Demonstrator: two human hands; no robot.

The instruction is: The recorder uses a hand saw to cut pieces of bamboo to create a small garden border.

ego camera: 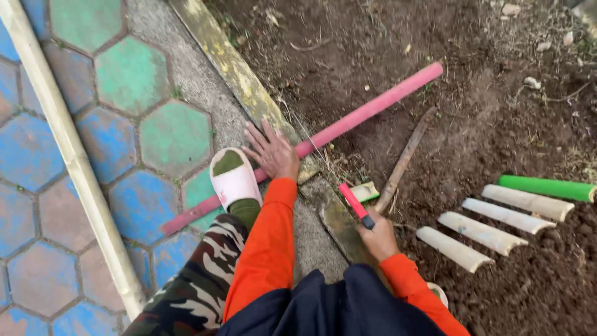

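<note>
Hands worked apart: the left hand (272, 152) lay flat, fingers spread, pressing the long pink-painted pole (367, 112) against the mossy concrete curb (239, 74), while the right hand (378, 235) clenched a red-handled saw (356, 204) near a short bamboo offcut (364, 191). Four split pale bamboo stakes (485, 231) and one green one (547, 187) lay on crumbly dark soil.

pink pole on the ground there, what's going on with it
A person in orange sleeves crouches at the edge of a paved path beside bare soil. Their left hand presses flat on the long pink pole, and a foot in a pink slipper also rests on it. Their right hand grips a red-handled tool angled toward the pole; its blade is hard to make out. Cut bamboo pieces, one painted green, lie in a row on the soil to the right.
</note>
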